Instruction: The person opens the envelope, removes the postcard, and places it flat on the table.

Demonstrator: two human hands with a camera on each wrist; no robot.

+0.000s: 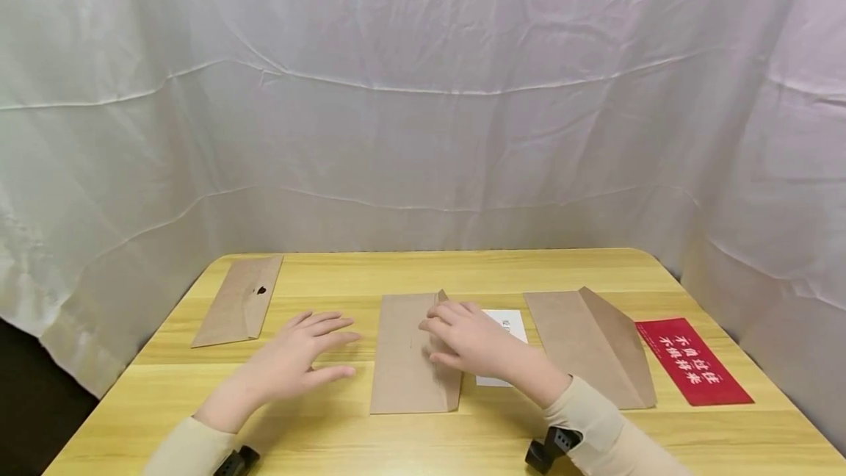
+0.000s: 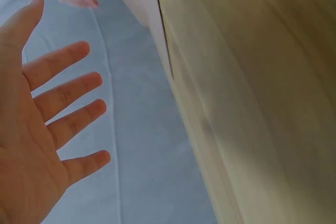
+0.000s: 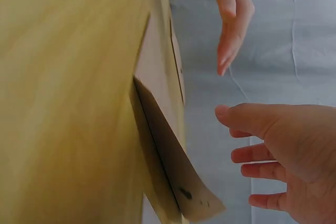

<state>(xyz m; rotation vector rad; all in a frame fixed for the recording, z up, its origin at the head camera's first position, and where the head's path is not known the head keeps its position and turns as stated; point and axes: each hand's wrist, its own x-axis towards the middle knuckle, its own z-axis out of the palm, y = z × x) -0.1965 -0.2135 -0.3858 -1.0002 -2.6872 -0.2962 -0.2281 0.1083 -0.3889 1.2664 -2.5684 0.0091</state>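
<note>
A brown paper envelope (image 1: 399,358) lies in the middle of the table, its flap on the right side. In the right wrist view that flap (image 3: 176,169) stands partly raised and bears a dark mark. Above the flap side hovers my right hand (image 1: 472,340), fingers loosely bent, holding nothing; the right wrist view shows a gap between this hand (image 3: 299,156) and the paper. Left of the envelope, my left hand (image 1: 297,355) is in the air with fingers spread, its palm (image 2: 26,166) bare. A white card (image 1: 510,320) with dark print is partly hidden behind my right hand.
Another brown envelope (image 1: 568,329) with its flap unfolded lies to the right, beside a red card (image 1: 690,362) with white characters. At the far left is a closed brown envelope (image 1: 231,300) with a dark seal. Pale curtains (image 1: 423,138) surround the wooden table (image 1: 317,446).
</note>
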